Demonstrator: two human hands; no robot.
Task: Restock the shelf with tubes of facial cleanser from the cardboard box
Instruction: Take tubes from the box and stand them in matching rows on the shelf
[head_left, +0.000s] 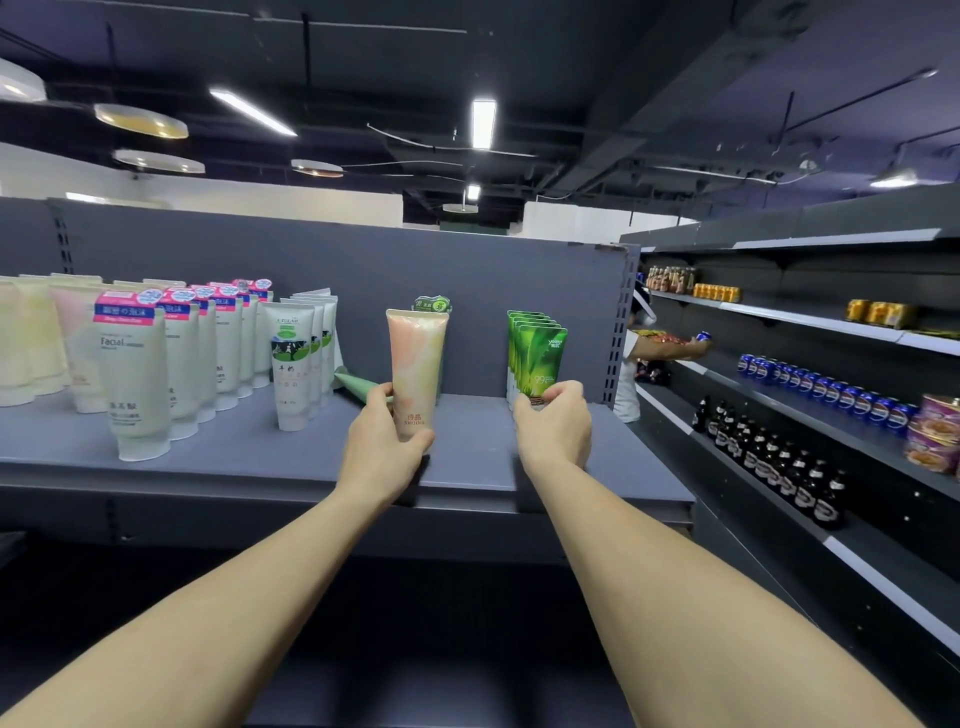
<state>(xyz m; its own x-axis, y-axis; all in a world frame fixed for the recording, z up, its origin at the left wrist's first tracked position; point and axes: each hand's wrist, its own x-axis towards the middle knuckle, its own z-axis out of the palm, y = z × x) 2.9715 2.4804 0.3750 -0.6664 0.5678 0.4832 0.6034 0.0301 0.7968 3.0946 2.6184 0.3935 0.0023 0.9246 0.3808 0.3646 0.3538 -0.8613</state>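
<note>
The left grip (387, 441) is closed around the lower half of a pink tube (415, 369), holding it upright with its cap end at or just above the grey shelf (260, 457). The right grip (553, 426) is curled round the foot of the front green tube (540, 358), which heads a short row standing just beyond the fingers. The cardboard box is out of view.

Judging from this, the pink tube is about to be stood on its cap, and the cap looks narrow: let go before it sits flat and it could tip. Just beyond and left of the left grip a green tube (358, 387) already lies on its side, and another green-topped one (432, 306) stands directly behind the pink tube, so a push too far back could knock that over. A nudge from the right grip could topple the green row like dominoes.

Further left of the left grip stand white tubes (293, 364) and a row with pink labels (140, 374). The shelf is smooth with a grey back panel (467, 275). To the right of the right grip, well apart, another rack holds blue cans (821, 387) and dark bottles (769, 462), where another person (631, 364) reaches in. The ceiling is dark with strip lights.
</note>
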